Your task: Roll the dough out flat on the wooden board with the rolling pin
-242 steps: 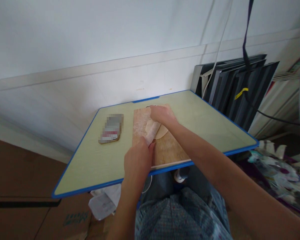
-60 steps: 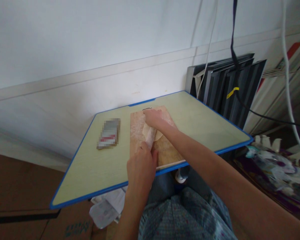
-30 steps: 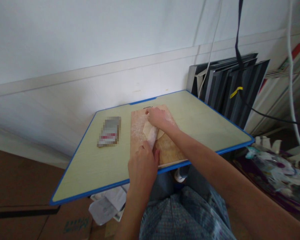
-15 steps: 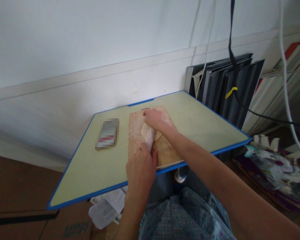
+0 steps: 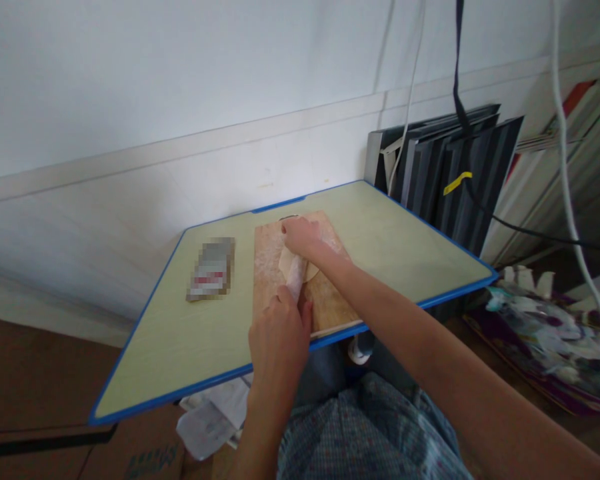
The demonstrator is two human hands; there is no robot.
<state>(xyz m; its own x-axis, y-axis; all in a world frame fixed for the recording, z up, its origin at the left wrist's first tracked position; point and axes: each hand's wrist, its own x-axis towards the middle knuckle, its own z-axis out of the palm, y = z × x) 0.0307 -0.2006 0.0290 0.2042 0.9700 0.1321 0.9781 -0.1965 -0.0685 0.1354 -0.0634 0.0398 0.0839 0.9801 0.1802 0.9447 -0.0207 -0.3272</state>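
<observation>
A floured rolling pin [image 5: 296, 277] lies across a flat round of dough [image 5: 312, 271] on a wooden board [image 5: 330, 303]. My left hand [image 5: 280, 330] is closed around the pin's near end, by the board's front edge. At the far end my right hand [image 5: 303, 237] is closed on the pin, its fingers bent over it. Dough shows on both sides of the pin; the rest is hidden beneath the pin and right hand. White flour is spread over the upper part of the board.
The board rests on a pale green table [image 5: 390, 233] with blue edging. A blurred flat packet [image 5: 211, 270] lies left of the board. Dark panels [image 5: 445, 167] lean at the right behind hanging cables [image 5: 563, 127]. A cluttered purple bag [image 5: 555, 353] sits low at the right.
The whole view has shifted slightly, so everything appears a little further left. Both hands keep their hold on the rolling pin, with hardly any movement against the board.
</observation>
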